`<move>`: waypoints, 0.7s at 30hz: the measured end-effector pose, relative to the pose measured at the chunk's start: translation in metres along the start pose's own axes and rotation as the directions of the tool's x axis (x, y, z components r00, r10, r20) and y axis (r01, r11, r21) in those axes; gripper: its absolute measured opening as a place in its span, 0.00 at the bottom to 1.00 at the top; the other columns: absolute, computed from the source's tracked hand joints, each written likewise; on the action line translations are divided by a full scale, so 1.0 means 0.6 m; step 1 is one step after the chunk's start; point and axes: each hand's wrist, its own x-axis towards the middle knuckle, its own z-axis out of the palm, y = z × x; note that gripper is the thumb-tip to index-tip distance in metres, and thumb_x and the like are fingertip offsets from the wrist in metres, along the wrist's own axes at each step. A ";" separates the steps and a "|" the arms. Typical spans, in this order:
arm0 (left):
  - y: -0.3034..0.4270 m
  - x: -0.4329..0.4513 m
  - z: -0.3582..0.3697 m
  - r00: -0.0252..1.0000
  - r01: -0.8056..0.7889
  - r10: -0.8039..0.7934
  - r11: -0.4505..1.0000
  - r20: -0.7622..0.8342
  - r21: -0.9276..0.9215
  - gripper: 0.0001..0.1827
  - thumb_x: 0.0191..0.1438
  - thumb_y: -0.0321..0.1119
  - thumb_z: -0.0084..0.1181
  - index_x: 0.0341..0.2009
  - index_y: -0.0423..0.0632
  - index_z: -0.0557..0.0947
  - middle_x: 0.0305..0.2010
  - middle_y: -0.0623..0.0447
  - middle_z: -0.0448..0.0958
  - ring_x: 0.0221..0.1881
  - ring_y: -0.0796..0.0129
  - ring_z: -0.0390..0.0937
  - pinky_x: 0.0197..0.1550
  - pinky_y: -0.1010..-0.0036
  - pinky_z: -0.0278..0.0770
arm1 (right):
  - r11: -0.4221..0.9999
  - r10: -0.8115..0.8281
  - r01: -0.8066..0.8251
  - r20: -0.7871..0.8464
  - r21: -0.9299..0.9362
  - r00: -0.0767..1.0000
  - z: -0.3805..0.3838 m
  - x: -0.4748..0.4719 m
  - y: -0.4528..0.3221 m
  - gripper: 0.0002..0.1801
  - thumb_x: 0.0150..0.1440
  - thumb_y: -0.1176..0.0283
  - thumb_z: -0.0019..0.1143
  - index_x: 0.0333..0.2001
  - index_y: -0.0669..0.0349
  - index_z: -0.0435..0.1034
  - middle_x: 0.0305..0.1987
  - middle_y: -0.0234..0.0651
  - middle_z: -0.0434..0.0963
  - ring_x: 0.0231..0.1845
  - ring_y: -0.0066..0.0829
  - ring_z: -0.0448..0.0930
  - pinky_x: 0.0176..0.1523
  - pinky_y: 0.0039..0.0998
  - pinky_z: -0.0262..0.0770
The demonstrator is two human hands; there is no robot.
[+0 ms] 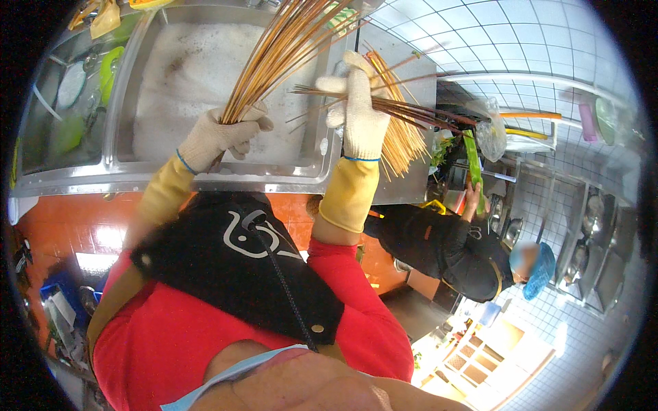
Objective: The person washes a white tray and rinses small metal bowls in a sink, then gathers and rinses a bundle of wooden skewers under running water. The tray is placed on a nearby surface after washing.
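My left hand (223, 133), in a white knit glove over a yellow rubber glove, grips a large bundle of thin brown sticks (280, 51) that fans upward over the foamy water (205, 92) of a steel sink. To its right, my right hand (360, 108), gloved the same way, holds a smaller bunch of darker sticks (411, 110) lying sideways across the palm. Beneath and beside that hand, a pile of lighter sticks (403, 144) rests on the steel counter (406, 187).
Another sink basin (56, 133) at the left holds green items and utensils. Its metal rim (169, 180) runs along my front. At the right, a co-worker (447, 251) in dark clothes and a blue cap holds a long green stalk (472, 159). Steel racks (560, 221) stand beyond.
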 end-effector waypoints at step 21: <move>-0.004 -0.004 0.016 1.000 -0.027 0.027 0.996 -0.008 -0.083 0.14 0.63 0.35 0.62 0.50 0.43 0.88 0.36 0.58 0.81 0.28 0.78 0.75 0.29 0.78 0.77 | 0.989 0.102 -0.094 0.067 -0.114 0.993 0.049 0.006 0.015 0.19 0.71 0.59 0.54 0.39 0.65 0.82 0.20 0.36 0.81 0.14 0.21 0.74 0.17 0.20 0.62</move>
